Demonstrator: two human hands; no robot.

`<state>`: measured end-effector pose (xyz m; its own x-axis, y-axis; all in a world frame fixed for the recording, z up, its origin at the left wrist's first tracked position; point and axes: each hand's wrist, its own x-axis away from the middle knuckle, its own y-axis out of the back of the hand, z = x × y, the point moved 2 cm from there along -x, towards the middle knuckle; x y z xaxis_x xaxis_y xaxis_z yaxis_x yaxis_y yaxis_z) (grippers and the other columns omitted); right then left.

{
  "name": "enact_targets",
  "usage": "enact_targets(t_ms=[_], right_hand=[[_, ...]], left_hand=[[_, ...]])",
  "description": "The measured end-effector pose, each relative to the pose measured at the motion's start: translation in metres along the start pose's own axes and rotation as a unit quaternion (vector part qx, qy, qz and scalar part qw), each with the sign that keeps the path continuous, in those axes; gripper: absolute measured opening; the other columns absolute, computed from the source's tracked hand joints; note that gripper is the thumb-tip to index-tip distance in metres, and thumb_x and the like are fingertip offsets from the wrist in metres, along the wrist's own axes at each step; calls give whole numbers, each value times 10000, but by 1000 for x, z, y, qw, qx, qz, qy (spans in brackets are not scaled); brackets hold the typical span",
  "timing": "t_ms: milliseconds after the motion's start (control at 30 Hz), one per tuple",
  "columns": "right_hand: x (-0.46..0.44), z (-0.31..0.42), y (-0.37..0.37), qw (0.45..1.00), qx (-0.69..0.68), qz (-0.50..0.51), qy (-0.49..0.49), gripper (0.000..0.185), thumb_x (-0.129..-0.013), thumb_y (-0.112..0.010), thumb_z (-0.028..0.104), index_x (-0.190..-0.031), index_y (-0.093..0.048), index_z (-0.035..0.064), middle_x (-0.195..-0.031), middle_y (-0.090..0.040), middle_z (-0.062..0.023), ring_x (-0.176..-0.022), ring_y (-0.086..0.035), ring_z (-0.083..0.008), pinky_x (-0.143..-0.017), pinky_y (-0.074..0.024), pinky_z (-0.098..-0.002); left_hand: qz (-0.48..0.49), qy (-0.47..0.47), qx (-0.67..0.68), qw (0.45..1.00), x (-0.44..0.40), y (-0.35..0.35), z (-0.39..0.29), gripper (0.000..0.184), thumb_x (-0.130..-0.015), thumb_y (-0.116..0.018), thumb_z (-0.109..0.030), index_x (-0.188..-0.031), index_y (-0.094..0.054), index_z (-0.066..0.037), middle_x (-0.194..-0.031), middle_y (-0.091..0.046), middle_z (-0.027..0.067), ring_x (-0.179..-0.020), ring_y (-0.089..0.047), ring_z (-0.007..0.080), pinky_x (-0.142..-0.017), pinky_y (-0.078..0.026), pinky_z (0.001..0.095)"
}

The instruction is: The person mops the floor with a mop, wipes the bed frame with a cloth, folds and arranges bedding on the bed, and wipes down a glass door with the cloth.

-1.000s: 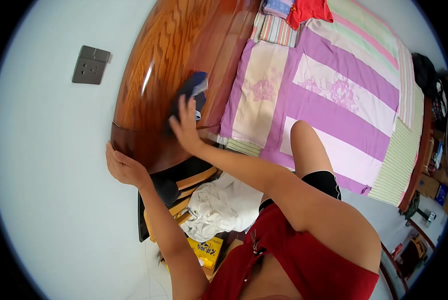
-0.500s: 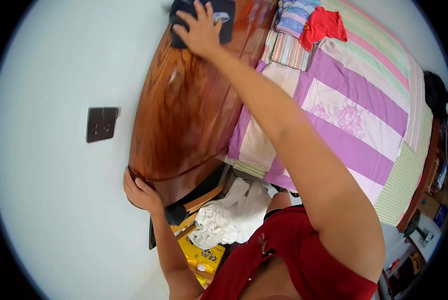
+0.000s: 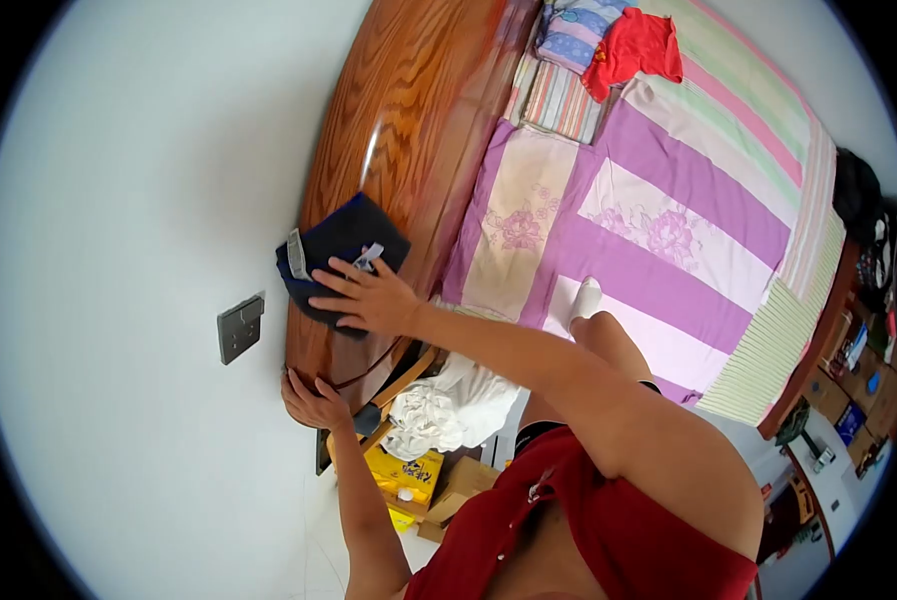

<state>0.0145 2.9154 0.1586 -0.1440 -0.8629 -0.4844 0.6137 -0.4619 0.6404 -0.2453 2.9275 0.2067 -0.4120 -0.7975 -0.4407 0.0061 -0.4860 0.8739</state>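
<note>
My right hand point(image 3: 368, 298) lies on a folded dark cloth point(image 3: 353, 235) with blue edges, a pale tag and a light print. Its fingers are spread, pressing the cloth onto the glossy brown wooden headboard point(image 3: 408, 90). At the near end of that headboard, my left hand point(image 3: 315, 402) grips the corner by the wall, fingers curled over the edge. The underside of the cloth is hidden.
A bed with a purple and white sheet point(image 3: 668, 290) adjoins the headboard. Folded bedding point(image 3: 563, 100) and a red garment point(image 3: 638, 48) lie on it. My white-socked foot point(image 3: 586, 300) rests there. White fabric point(image 3: 438, 415) and a yellow box point(image 3: 408, 475) are below; a wall socket point(image 3: 240, 328) is at left.
My right hand has brought the dark cloth from the far part of the headboard toward the near end. The left hand stays at the corner. My socked foot now shows on the bed.
</note>
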Motion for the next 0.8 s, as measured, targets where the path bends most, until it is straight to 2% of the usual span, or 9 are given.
enact_targets(t_ms=[67,200,267,400,467,500,567,667,800], right_hand=[[-14,-31,14,1000,28,9,-4,554,-938,-562,477,-1462,-452,337,-1624,-257,-16,-1496,-203,-256,-1038,-307,-605],[-57,-110,67,983,91,-44,-151,558,-929,-590,451,-1457,-463,323,-1605,-287,-45,-1479,-228,-304,-1007,-314,-638],[-79,-157,85,963,70,-151,-210,569,-930,-584,469,-1462,-460,309,-1621,-243,-72,-1489,-194,-345,-1014,-297,-688],[-137,-237,131,908,15,-214,-361,664,-931,-581,493,-1522,-364,282,-1644,-91,-172,-1499,-76,-435,-1041,-246,-751],[-164,-290,147,890,56,-259,-370,707,-981,-451,590,-1552,-297,202,-1605,-172,-237,-1440,-204,-494,-1111,-302,-617],[-172,-300,156,879,26,-237,-413,718,-974,-469,586,-1555,-287,206,-1607,-149,-245,-1445,-185,-494,-1109,-296,-629],[-181,-292,166,854,-34,-213,-474,745,-949,-538,555,-1564,-258,240,-1616,-94,-251,-1457,-135,-493,-1079,-276,-694],[-171,-235,126,843,-12,-246,-478,762,-914,-609,491,-1559,-282,251,-1627,-18,-249,-1486,-33,-489,-1025,-283,-747],[-123,-124,97,902,23,-69,-425,826,-884,-667,432,-1568,-251,231,-1615,24,-282,-1473,-10,-525,-982,-338,-747]], left_hand=[[11,4,-2,1000,2,2,1,573,-1031,-342,-519,-1329,-586,-96,-1344,-561,149,-1176,-547,366,-969,-432,509],[18,6,-13,1000,3,1,3,591,-1027,-326,-536,-1330,-586,-101,-1353,-556,150,-1192,-538,366,-978,-429,513],[18,7,-19,1000,1,1,2,595,-1027,-320,-539,-1329,-588,-102,-1356,-554,153,-1197,-535,366,-980,-428,513],[25,11,-26,999,2,1,1,603,-1026,-314,-546,-1326,-591,-103,-1356,-553,158,-1202,-533,364,-977,-430,513],[21,8,-27,999,1,-1,2,602,-1026,-316,-546,-1322,-593,-101,-1355,-554,158,-1199,-534,364,-975,-430,514],[18,6,-27,999,2,-2,3,598,-1026,-319,-543,-1319,-595,-99,-1354,-554,158,-1197,-534,364,-975,-430,515],[17,5,-26,999,6,0,4,593,-1027,-324,-538,-1314,-597,-97,-1354,-556,156,-1192,-535,366,-977,-428,517],[18,5,-23,1000,1,-1,-1,588,-1028,-328,-534,-1312,-598,-96,-1352,-557,155,-1187,-536,367,-980,-424,522],[15,6,-34,999,4,-1,3,600,-1029,-320,-543,-1314,-597,-93,-1349,-557,158,-1191,-533,365,-976,-425,532]])
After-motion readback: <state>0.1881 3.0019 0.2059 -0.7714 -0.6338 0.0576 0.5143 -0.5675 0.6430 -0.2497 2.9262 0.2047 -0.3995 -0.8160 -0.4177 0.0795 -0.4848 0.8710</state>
